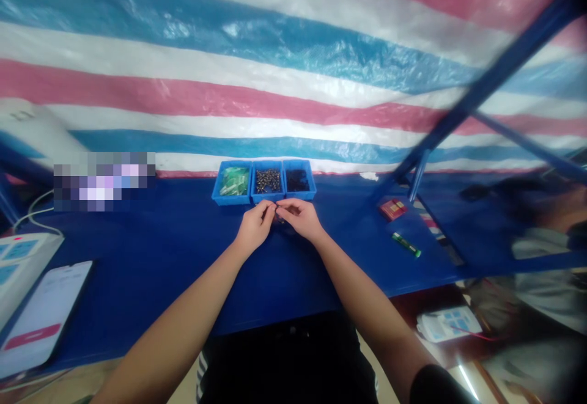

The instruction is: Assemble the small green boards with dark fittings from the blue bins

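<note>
Blue plastic middle bin [267, 197], holding dark metal pieces [268, 179], serves as landmark. Just in front of it, left hand [254, 225] and right hand [299, 217] meet fingertip to fingertip. Both are pinched on a small dark part [277, 213], which lies between them, equally near each. Its long axis is too small to tell.

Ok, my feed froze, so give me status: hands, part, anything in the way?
Left hand, right hand: fingertips pinched together on small dark part. Held just before middle bin. Red box, green stick off right, apart.
</note>
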`<state>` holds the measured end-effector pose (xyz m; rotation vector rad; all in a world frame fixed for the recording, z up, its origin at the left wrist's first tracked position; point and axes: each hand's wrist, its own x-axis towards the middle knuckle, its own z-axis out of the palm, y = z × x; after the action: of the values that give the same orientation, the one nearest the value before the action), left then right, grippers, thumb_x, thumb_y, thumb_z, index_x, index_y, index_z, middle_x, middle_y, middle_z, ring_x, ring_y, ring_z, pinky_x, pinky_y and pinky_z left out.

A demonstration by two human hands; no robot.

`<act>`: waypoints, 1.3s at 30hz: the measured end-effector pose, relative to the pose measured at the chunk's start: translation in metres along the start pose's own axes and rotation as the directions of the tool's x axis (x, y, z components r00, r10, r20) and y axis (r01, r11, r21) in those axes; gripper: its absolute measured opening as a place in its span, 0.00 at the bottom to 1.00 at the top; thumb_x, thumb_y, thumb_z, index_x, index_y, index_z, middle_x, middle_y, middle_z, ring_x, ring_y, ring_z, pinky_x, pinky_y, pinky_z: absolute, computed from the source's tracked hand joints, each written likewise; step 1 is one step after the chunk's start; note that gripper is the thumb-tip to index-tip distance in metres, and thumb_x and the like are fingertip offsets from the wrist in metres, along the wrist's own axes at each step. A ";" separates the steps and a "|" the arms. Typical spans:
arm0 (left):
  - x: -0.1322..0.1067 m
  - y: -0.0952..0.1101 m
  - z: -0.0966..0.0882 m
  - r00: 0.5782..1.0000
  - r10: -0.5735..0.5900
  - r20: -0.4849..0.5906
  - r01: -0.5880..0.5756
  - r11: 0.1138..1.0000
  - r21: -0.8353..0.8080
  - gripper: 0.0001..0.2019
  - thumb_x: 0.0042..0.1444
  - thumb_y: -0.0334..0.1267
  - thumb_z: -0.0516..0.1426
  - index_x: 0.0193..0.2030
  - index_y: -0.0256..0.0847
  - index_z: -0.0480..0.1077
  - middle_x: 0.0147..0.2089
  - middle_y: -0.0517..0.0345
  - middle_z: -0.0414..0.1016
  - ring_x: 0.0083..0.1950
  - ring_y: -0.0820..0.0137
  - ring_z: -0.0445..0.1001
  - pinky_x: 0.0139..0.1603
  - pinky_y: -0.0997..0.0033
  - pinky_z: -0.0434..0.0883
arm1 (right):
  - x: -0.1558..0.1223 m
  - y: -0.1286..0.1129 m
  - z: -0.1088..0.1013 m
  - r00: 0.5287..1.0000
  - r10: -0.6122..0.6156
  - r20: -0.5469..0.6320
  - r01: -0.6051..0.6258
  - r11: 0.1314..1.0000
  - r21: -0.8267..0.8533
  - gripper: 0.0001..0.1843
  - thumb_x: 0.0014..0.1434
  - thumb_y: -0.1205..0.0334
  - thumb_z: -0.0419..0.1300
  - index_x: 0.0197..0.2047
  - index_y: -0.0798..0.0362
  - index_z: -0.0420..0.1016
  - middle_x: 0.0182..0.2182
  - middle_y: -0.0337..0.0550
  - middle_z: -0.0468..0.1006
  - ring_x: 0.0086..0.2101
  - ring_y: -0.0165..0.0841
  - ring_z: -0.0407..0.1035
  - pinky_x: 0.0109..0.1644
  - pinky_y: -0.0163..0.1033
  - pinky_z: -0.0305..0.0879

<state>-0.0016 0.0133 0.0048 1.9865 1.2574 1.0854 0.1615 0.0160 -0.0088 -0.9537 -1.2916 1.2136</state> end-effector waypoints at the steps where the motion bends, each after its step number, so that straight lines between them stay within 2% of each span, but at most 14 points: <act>1: 0.000 0.001 0.000 1.000 0.002 0.001 -0.002 1.000 0.012 0.16 0.65 0.47 0.47 0.34 0.41 0.68 0.28 0.61 0.73 0.29 0.72 0.72 0.34 0.74 0.67 | 0.000 -0.001 0.000 1.000 0.003 0.004 -0.003 1.000 0.009 0.19 0.49 0.52 0.68 0.41 0.53 0.79 0.34 0.43 0.81 0.32 0.33 0.76 0.41 0.41 0.74; 6: -0.001 0.002 -0.001 1.000 -0.015 -0.001 0.015 0.999 0.039 0.18 0.65 0.46 0.48 0.27 0.40 0.65 0.23 0.63 0.70 0.25 0.74 0.69 0.30 0.75 0.64 | 0.000 -0.003 -0.001 0.999 0.026 0.043 -0.027 1.000 0.013 0.17 0.48 0.52 0.69 0.39 0.53 0.79 0.29 0.41 0.80 0.27 0.31 0.74 0.35 0.38 0.73; 11: -0.002 0.001 -0.001 0.999 -0.036 -0.033 0.036 0.999 0.015 0.19 0.66 0.46 0.47 0.26 0.40 0.64 0.23 0.63 0.69 0.26 0.74 0.69 0.32 0.75 0.64 | 0.003 -0.001 -0.005 0.995 0.089 0.045 -0.091 0.995 0.044 0.20 0.47 0.50 0.69 0.39 0.55 0.80 0.25 0.41 0.79 0.24 0.30 0.72 0.31 0.37 0.71; 14: -0.002 0.001 -0.001 0.998 -0.052 -0.047 0.053 0.998 0.020 0.18 0.66 0.46 0.47 0.27 0.40 0.64 0.23 0.63 0.69 0.25 0.74 0.68 0.31 0.75 0.64 | 0.003 -0.004 -0.005 0.997 0.076 0.002 -0.076 0.995 0.072 0.23 0.47 0.50 0.69 0.44 0.53 0.79 0.34 0.45 0.82 0.30 0.33 0.76 0.36 0.40 0.74; 17: -0.001 -0.001 0.000 0.997 -0.052 -0.054 0.054 0.998 0.037 0.18 0.65 0.46 0.48 0.27 0.40 0.64 0.22 0.64 0.68 0.25 0.75 0.67 0.30 0.75 0.63 | 0.001 -0.008 -0.004 1.000 -0.013 0.017 0.012 0.997 0.074 0.33 0.50 0.52 0.68 0.59 0.46 0.69 0.51 0.46 0.77 0.42 0.37 0.76 0.44 0.43 0.74; 19: -0.001 -0.001 0.000 0.997 -0.050 -0.056 0.053 0.997 0.047 0.18 0.64 0.46 0.49 0.26 0.40 0.64 0.22 0.64 0.68 0.24 0.75 0.66 0.29 0.76 0.62 | 0.000 -0.008 -0.004 0.998 -0.050 0.028 0.051 0.999 -0.010 0.32 0.55 0.52 0.64 0.62 0.44 0.65 0.53 0.45 0.76 0.43 0.37 0.76 0.45 0.42 0.73; 20: -0.001 -0.002 0.000 0.997 -0.051 -0.058 0.054 0.997 0.052 0.18 0.64 0.46 0.49 0.26 0.40 0.64 0.22 0.64 0.67 0.24 0.75 0.65 0.29 0.76 0.62 | 0.000 -0.008 -0.005 0.997 -0.070 0.021 0.072 0.992 -0.102 0.27 0.57 0.53 0.62 0.60 0.46 0.68 0.50 0.45 0.78 0.41 0.36 0.76 0.45 0.42 0.73; 22: -0.001 -0.003 0.000 0.996 -0.057 -0.068 0.062 0.996 0.063 0.18 0.64 0.46 0.49 0.25 0.39 0.64 0.21 0.64 0.67 0.24 0.75 0.64 0.28 0.76 0.61 | -0.001 -0.006 -0.008 0.992 -0.127 0.024 0.127 0.928 -0.351 0.16 0.60 0.56 0.58 0.50 0.49 0.76 0.42 0.45 0.80 0.38 0.34 0.74 0.44 0.41 0.71; 25: -0.001 -0.003 0.001 0.994 -0.066 -0.082 0.072 0.995 0.073 0.19 0.64 0.46 0.49 0.24 0.39 0.63 0.21 0.64 0.66 0.23 0.76 0.64 0.28 0.77 0.61 | -0.002 -0.005 -0.013 0.969 -0.181 0.169 0.247 0.737 -0.629 0.09 0.57 0.61 0.61 0.41 0.52 0.80 0.34 0.44 0.79 0.35 0.33 0.71 0.43 0.40 0.67; 28: -0.002 -0.003 0.001 0.994 -0.067 -0.085 0.074 0.994 0.084 0.18 0.64 0.46 0.49 0.25 0.40 0.63 0.21 0.64 0.67 0.23 0.76 0.64 0.29 0.77 0.62 | -0.002 -0.007 -0.015 0.939 -0.142 0.313 0.334 0.598 -0.728 0.10 0.54 0.61 0.66 0.41 0.54 0.79 0.31 0.43 0.77 0.34 0.33 0.69 0.43 0.39 0.65; 31: -0.002 -0.003 0.001 0.995 -0.069 -0.079 0.075 0.994 0.083 0.18 0.64 0.46 0.48 0.25 0.40 0.63 0.21 0.63 0.67 0.23 0.75 0.64 0.29 0.76 0.62 | -0.001 -0.008 -0.015 0.931 -0.104 0.350 0.348 0.544 -0.764 0.08 0.55 0.61 0.66 0.38 0.54 0.79 0.29 0.43 0.77 0.33 0.33 0.68 0.43 0.40 0.63; 34: -0.002 -0.004 0.001 0.995 -0.068 -0.068 0.074 0.994 0.077 0.18 0.64 0.46 0.48 0.26 0.40 0.65 0.22 0.63 0.68 0.24 0.75 0.66 0.29 0.76 0.63 | -0.001 -0.007 -0.016 0.939 -0.099 0.328 0.319 0.600 -0.733 0.04 0.56 0.64 0.64 0.36 0.53 0.80 0.30 0.43 0.77 0.33 0.32 0.69 0.42 0.38 0.64; 36: -0.001 -0.004 0.001 0.996 -0.070 -0.064 0.074 0.995 0.070 0.16 0.63 0.46 0.49 0.29 0.40 0.67 0.24 0.63 0.70 0.25 0.75 0.67 0.30 0.76 0.64 | -0.001 -0.005 -0.016 0.962 -0.106 0.253 0.253 0.696 -0.672 0.05 0.56 0.64 0.64 0.37 0.52 0.80 0.31 0.42 0.77 0.32 0.30 0.69 0.40 0.37 0.65; 39: -0.001 -0.004 0.002 0.997 -0.060 -0.051 0.062 0.998 0.035 0.12 0.62 0.45 0.52 0.38 0.41 0.71 0.28 0.62 0.73 0.27 0.74 0.69 0.32 0.76 0.65 | 0.000 -0.002 -0.013 0.993 -0.093 0.071 0.116 0.866 -0.486 0.11 0.54 0.57 0.65 0.39 0.52 0.78 0.33 0.41 0.79 0.31 0.30 0.71 0.40 0.37 0.68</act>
<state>-0.0020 0.0145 0.0001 1.9453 1.3636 1.0967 0.1750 0.0173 -0.0077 -1.1994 -1.7111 0.8356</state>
